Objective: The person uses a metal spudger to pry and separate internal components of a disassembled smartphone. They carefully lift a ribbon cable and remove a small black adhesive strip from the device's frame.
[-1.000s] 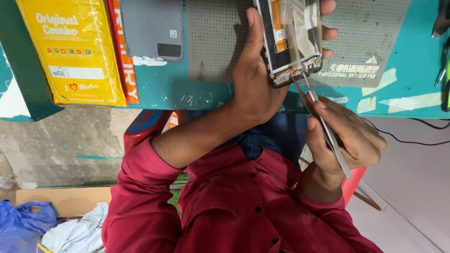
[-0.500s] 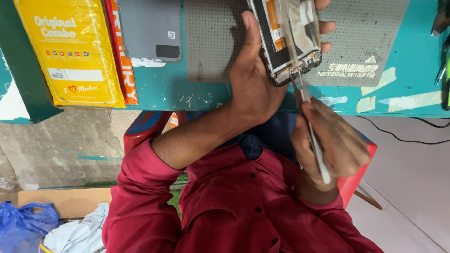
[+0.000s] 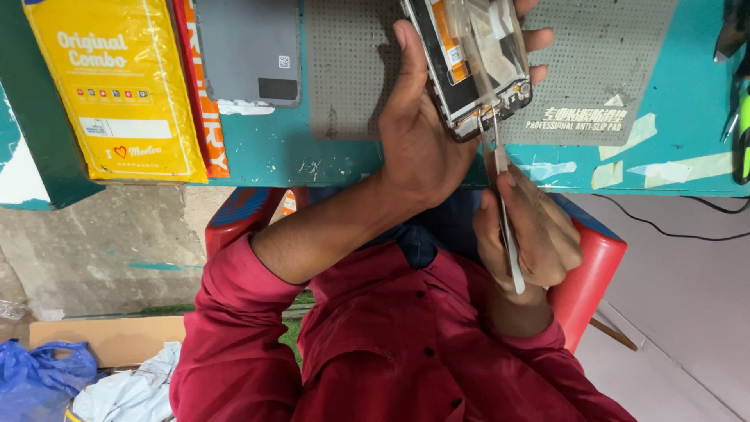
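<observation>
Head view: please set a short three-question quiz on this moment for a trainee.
1. True or false: the left hand holds the opened phone over the grey mat.
2. What does the right hand grip? A) tweezers B) a screwdriver C) a brush
3. Fill in: the yellow package lies to the ___ of the grey back cover.

Key: 1 true; 2 A, with the tip at the phone's lower edge; 3 left.
</observation>
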